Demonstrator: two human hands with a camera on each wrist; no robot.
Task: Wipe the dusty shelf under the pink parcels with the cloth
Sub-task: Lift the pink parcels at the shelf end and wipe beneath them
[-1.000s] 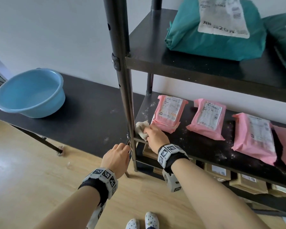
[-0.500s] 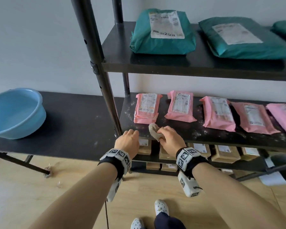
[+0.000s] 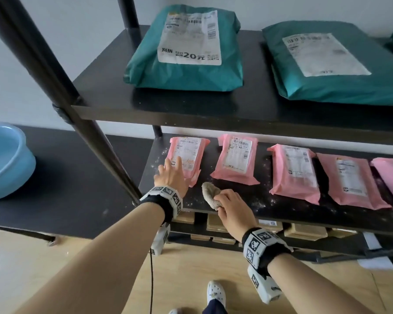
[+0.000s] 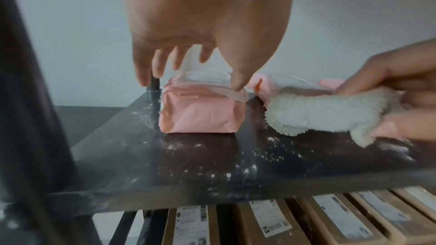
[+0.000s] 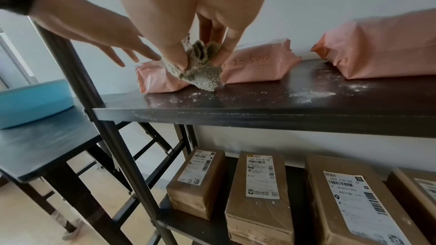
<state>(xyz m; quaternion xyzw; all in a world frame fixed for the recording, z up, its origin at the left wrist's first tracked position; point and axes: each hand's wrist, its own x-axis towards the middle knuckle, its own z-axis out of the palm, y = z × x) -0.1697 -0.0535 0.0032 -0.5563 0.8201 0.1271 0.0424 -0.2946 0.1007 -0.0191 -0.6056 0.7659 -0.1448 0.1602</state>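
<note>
Several pink parcels lie in a row on the dusty black shelf (image 3: 241,201). My left hand (image 3: 172,169) reaches over the leftmost pink parcel (image 3: 187,152) with straight, spread fingers. In the left wrist view its thumb tip touches that parcel's (image 4: 198,115) near top corner. My right hand (image 3: 233,206) grips a bunched beige cloth (image 3: 210,194) just right of that parcel, near the shelf's front edge. The cloth (image 5: 200,75) hangs from the pinching fingers, its lower end down at the dusty surface. White dust (image 4: 247,167) speckles the shelf front.
Teal parcels (image 3: 186,51) lie on the shelf above. Brown boxes (image 5: 257,189) fill the shelf below. A black upright post (image 3: 82,123) stands left of my left arm. Further left, a blue basin (image 3: 5,162) sits on a black table (image 3: 77,189).
My left hand left the shelf's front corner by the post and reached forward over the leftmost parcel. The right hand still holds the cloth near the front edge.
</note>
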